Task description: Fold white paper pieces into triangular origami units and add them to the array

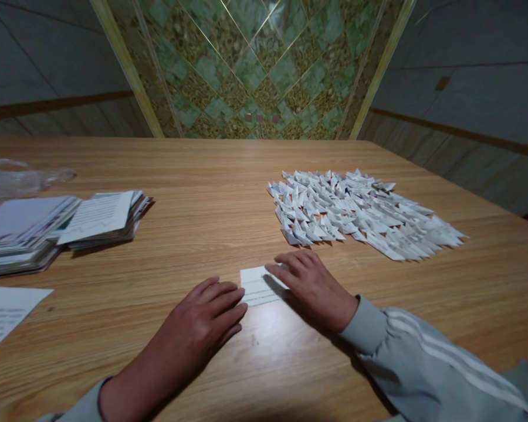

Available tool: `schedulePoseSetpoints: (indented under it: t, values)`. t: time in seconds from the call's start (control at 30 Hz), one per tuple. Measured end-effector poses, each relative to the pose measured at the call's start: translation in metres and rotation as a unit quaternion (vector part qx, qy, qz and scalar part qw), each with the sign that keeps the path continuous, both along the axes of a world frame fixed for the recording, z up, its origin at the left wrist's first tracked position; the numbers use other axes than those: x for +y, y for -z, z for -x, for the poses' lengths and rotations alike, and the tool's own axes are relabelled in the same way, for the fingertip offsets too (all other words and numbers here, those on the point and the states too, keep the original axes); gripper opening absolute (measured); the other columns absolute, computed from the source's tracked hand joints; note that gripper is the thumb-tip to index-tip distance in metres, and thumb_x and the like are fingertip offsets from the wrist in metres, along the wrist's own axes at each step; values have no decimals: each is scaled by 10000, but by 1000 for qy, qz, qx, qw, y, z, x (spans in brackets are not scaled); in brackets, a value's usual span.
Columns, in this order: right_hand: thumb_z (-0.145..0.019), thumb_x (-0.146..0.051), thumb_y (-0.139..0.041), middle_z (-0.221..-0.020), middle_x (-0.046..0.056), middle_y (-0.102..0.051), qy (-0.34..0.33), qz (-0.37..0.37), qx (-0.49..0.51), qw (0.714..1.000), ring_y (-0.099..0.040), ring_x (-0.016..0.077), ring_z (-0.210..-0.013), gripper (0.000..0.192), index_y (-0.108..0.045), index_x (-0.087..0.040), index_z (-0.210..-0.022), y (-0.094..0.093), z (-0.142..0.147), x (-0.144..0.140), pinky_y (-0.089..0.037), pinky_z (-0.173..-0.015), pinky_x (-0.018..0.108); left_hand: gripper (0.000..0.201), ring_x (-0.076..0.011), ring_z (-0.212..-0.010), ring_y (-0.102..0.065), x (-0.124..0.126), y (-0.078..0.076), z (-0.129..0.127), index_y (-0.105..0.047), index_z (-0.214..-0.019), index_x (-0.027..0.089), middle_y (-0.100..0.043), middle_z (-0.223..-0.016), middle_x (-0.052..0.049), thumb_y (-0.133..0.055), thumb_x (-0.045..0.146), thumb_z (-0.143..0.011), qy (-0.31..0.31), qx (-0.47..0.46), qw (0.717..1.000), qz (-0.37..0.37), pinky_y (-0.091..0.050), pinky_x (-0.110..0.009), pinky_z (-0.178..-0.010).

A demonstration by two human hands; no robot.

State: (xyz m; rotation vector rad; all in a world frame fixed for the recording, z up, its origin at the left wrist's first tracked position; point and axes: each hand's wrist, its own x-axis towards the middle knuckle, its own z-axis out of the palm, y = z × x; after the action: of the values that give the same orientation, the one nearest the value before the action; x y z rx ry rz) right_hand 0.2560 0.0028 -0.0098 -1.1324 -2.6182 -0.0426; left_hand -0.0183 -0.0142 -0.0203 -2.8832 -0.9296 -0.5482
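A small white sheet of paper [260, 287] with printed lines lies on the wooden table between my hands. At its left edge is my left hand [213, 313], palm down, fingers stretched out and nothing visible in them. My right hand [310, 284] reaches over the paper's right part with fingers extended; its shadow falls on the sheet. Whether the right fingertips touch the paper I cannot tell. Beyond my right hand, many folded paper boats [334, 208] stand packed together in rows.
On the left lie a stack of papers [26, 220], a smaller printed stack [101, 217] and a loose printed sheet [9, 313] nearer me. Clear plastic wrap [22, 179] sits behind them. The wooden table [202, 170] reaches toward a green tiled wall [250, 70].
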Motion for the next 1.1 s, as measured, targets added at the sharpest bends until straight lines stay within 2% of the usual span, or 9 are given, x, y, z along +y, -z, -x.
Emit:
schedulePoseSetpoints:
  t: [0.1, 0.17, 0.3, 0.37, 0.53, 0.67, 0.83, 0.97, 1.1]
  values:
    - [-935, -313, -648, -1058, 67, -657, -43, 26, -16, 999, -544, 222, -989, 237, -629, -209, -1148, -2, 9, 0, -398, -890, 369, 169, -237, -926, -655, 2, -3, -10, -696, -1056, 203, -740, -1005, -64, -546, 229, -982, -7, -17, 1000, 2, -494, -436, -903]
    - [-911, -368, -681, -993, 52, -659, -45, 27, -24, 998, -543, 217, -930, 205, -651, -203, -1030, -1, 13, 0, -392, -830, 353, 153, -238, -869, -649, 3, -5, -14, -690, -1040, 188, -725, -949, -67, -565, 240, -969, -19, -10, 1000, 12, -516, -415, -823]
    - [-939, -295, -644, -878, 45, -666, -36, -21, -21, 999, -539, 195, -835, 121, -661, -190, -882, 5, 16, 1, -360, -735, 324, 151, -249, -874, -638, 6, -6, -19, -684, -1001, 186, -697, -951, -83, -593, 294, -946, -43, -14, 998, 34, -524, -387, -760]
    - [-962, -222, -592, -801, 40, -659, -41, -44, -14, 998, -526, 181, -765, 155, -657, -181, -827, 7, 15, 2, -344, -695, 318, 143, -232, -874, -633, 9, -4, -20, -679, -1004, 185, -689, -964, -84, -567, 258, -953, -45, -39, 997, 46, -527, -363, -754]
    - [-980, -181, -563, -857, 45, -674, -59, -61, 14, 996, -530, 184, -837, 170, -666, -181, -844, 8, 11, 9, -370, -785, 320, 209, -194, -841, -628, 19, 1, -29, -677, -957, 176, -696, -934, -81, -472, 143, -974, -27, -94, 993, 62, -521, -312, -729]
    - [-964, -221, -594, -869, 39, -652, -46, -16, -2, 999, -518, 189, -845, 136, -671, -195, -855, 6, 7, 10, -362, -799, 328, 225, -189, -783, -609, 18, 2, -35, -657, -891, 174, -679, -849, -67, -454, 155, -986, -25, -88, 993, 78, -499, -301, -690]
    - [-929, -333, -656, -871, 44, -646, -20, 65, 69, 995, -537, 195, -857, 166, -691, -181, -874, 6, 7, 6, -365, -792, 326, 165, -191, -779, -626, 19, 2, -37, -633, -872, 185, -681, -829, -45, -505, 205, -973, -90, -147, 975, 139, -504, -306, -701]
    - [-914, -325, -685, -841, 34, -655, 17, 84, 121, 989, -553, 192, -842, 170, -698, -178, -829, 9, 11, 6, -354, -767, 317, 130, -191, -789, -656, 25, 2, -41, -652, -876, 198, -711, -844, -32, -551, 233, -949, -141, -182, 955, 187, -514, -308, -709]
    - [-906, -308, -697, -801, 25, -645, 60, 99, 134, 984, -552, 184, -818, 186, -686, -169, -782, 11, 17, 7, -340, -753, 311, 109, -194, -795, -673, 29, 5, -42, -661, -906, 203, -728, -870, -28, -570, 257, -935, -162, -190, 948, 198, -508, -298, -697]
